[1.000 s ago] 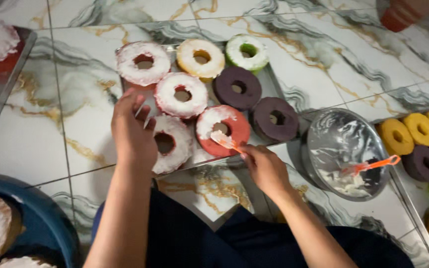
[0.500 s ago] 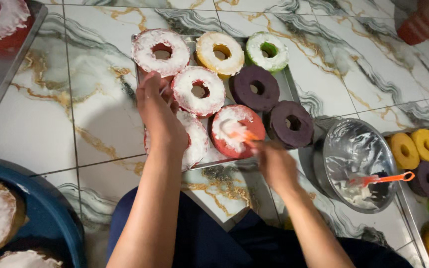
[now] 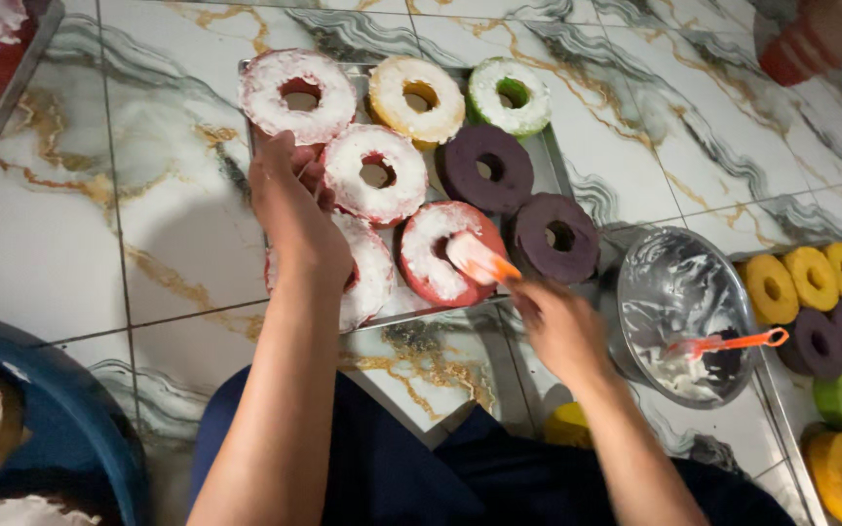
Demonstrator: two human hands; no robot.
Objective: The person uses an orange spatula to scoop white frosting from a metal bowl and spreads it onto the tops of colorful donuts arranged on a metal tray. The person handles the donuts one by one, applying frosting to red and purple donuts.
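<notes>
The left hand [image 3: 294, 209], curled at centre left, rests on a frosted ring cake [image 3: 363, 273] and could smear it. At centre, the right hand [image 3: 557, 326] grips a spatula [image 3: 479, 261] on the red cake [image 3: 445, 251]; pressing hard could tear crumbs.

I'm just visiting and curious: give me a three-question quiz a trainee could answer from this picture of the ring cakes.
1. True or false: the right hand holds an orange spatula over the red ring cake.
2. How many purple ring cakes lie on the metal tray under the hands?
3. Where does the second orange spatula rest: A in the steel bowl, B on the tiled floor, C in the left hand?

Key: 1 true; 2 two; 3 A.
</notes>
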